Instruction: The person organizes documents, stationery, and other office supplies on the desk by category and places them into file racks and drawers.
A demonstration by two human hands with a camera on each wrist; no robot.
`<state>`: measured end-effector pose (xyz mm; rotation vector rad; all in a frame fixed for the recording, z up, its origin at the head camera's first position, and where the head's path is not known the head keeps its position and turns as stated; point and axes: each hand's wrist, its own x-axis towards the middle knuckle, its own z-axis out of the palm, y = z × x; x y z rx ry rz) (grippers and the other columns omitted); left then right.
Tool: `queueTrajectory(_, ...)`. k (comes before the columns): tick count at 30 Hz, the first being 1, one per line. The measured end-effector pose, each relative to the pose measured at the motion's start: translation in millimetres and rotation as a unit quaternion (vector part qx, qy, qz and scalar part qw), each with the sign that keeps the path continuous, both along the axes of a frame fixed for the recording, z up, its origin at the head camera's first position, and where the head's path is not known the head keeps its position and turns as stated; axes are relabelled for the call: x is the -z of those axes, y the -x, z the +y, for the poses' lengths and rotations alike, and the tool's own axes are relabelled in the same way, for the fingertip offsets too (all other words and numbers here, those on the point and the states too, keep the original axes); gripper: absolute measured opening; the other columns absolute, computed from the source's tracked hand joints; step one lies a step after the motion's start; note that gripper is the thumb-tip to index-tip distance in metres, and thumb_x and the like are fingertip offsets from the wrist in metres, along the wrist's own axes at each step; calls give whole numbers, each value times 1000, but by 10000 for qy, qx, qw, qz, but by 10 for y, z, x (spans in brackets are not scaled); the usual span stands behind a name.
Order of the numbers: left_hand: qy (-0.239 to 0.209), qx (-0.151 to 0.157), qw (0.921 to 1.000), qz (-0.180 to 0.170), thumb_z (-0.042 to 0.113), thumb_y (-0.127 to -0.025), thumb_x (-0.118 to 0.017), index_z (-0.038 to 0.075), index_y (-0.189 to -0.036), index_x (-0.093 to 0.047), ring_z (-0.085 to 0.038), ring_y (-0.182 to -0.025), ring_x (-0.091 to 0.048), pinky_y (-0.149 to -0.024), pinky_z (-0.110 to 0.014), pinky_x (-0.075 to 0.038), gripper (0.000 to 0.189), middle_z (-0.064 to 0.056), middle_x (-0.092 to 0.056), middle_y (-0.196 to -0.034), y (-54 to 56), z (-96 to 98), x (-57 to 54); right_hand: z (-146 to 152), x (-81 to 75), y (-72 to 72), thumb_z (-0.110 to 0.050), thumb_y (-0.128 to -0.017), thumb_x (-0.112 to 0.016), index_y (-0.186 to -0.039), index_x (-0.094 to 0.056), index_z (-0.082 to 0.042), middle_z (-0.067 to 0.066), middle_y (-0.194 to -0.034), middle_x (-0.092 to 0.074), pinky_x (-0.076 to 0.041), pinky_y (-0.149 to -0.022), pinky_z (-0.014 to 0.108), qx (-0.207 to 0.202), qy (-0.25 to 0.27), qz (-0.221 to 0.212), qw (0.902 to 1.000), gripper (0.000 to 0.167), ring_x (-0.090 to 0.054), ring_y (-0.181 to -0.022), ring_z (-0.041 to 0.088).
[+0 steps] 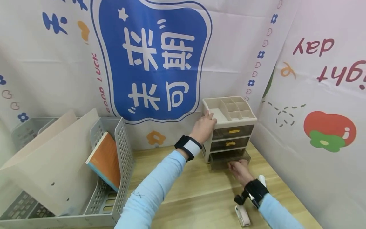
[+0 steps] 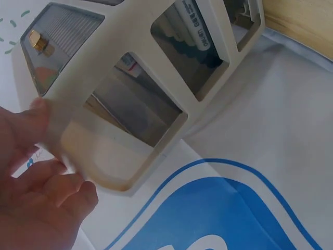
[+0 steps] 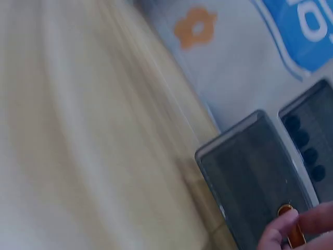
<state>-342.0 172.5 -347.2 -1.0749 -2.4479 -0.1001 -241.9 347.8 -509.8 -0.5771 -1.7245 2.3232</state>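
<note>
A cream desktop drawer organizer (image 1: 235, 122) stands against the back cloth, its top divided into compartments. My left hand (image 1: 203, 128) holds its upper left edge; in the left wrist view the thumb is at the front and the fingers curl by the side. The smoky see-through bottom drawer (image 1: 219, 164) is partly pulled out. With my right hand (image 1: 240, 170) I pinch its gold handle (image 3: 296, 237), seen in the right wrist view. The upper drawers are closed. Through the side, white marker pens (image 2: 193, 23) show in one drawer.
At the left is a grey file rack (image 1: 125, 165) with pale folders (image 1: 68, 165) and an orange-covered book (image 1: 110, 160). A small pale stapler (image 1: 242, 216) and a white object (image 1: 262, 180) lie near my right wrist. Printed cloth walls stand behind and at the right.
</note>
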Motion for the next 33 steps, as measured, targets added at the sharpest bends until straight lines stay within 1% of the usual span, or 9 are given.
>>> queueTrajectory(4, -102, -51, 9999, 11, 16, -95, -68, 11, -111, -71, -33, -140, -47, -87, -35, -60, 17, -12, -56, -143, 75, -90, -82, -50, -1, -277, 14, -94, -43, -87, -28, -1, 11, -104, -38, -51, -70, 16, -254, -125, -190, 9994, 22, -51, -77, 9)
queueTrajectory(9, -154, -128, 9997, -124, 19, -96, -67, 11, -114, -71, -34, -142, -44, -90, -38, -59, 20, -12, -54, -145, 187, -176, -227, -82, -52, -216, 14, -93, -45, -84, -20, -8, 15, -111, -30, -54, -72, 16, -310, -164, -277, 9990, 34, -54, -77, 9)
queueTrajectory(13, -330, 52, 9986, -413, 20, -97, -65, 10, -125, -66, -36, -144, -40, -104, -45, -51, 30, -15, -47, -152, 188, -229, -159, -3, -126, -270, 12, -92, -44, -71, -30, -6, 11, -95, -38, -54, -72, 17, -804, -254, -445, 9954, 32, -54, -73, 8)
queueTrajectory(18, -1641, 442, 9774, -1253, 12, -97, -63, 5, -144, -49, -38, -139, -46, -111, -47, -44, 49, -22, -41, -154, -132, -461, 267, 206, -234, -579, 2, -96, -48, -89, -37, -2, 8, -96, -44, -51, -70, 18, -1548, -1271, -580, 9780, 14, -54, -80, 10)
queueTrajectory(22, -2715, 410, 9334, -2310, 11, -96, -65, -1, -138, -52, -32, -113, -66, -95, -39, -57, 46, -22, -61, -133, -592, -595, 791, 522, -320, -794, -3, -95, -54, -108, -36, 6, 17, -102, -51, -50, -68, 22, -1258, -2808, -757, 9485, 25, -55, -82, 13)
queueTrajectory(25, -2905, 262, 9093, -2968, 15, -95, -67, -2, -128, -59, -29, -99, -70, -82, -35, -60, 38, -19, -70, -116, -842, -550, 1119, 821, -292, -849, -6, -94, -58, -122, -37, 12, 24, -106, -55, -49, -67, 26, -1053, -3838, -910, 9129, 39, -55, -80, 15)
queueTrajectory(29, -2785, 341, 9082, -3106, 15, -91, -72, -2, -119, -63, -26, -94, -71, -77, -31, -59, 34, -15, -74, -104, -1021, -391, 1390, 1085, -126, -846, -6, -92, -62, -130, -41, 11, 12, -80, -54, -40, -56, 24, -1418, -4451, -1218, 8758, 46, -46, -61, 12)
queueTrajectory(31, -2804, 433, 9106, -3005, 13, -89, -74, -2, -115, -65, -23, -89, -71, -75, -28, -58, 31, -12, -75, -99, -1069, -313, 1464, 1146, -39, -842, -3, -90, -64, -127, -46, 9, 2, -65, -48, -37, -52, 22, -1608, -4474, -1195, 8716, 42, -42, -55, 9)
queueTrajectory(33, -2829, 478, 9122, -2925, 11, -88, -75, 0, -109, -67, -19, -85, -71, -71, -24, -56, 24, -9, -75, -95, -1096, -246, 1512, 1177, 25, -838, 1, -89, -63, -124, -49, 5, -4, -58, -40, -33, -47, 20, -1652, -4264, -1223, 8809, 38, -37, -47, 7)
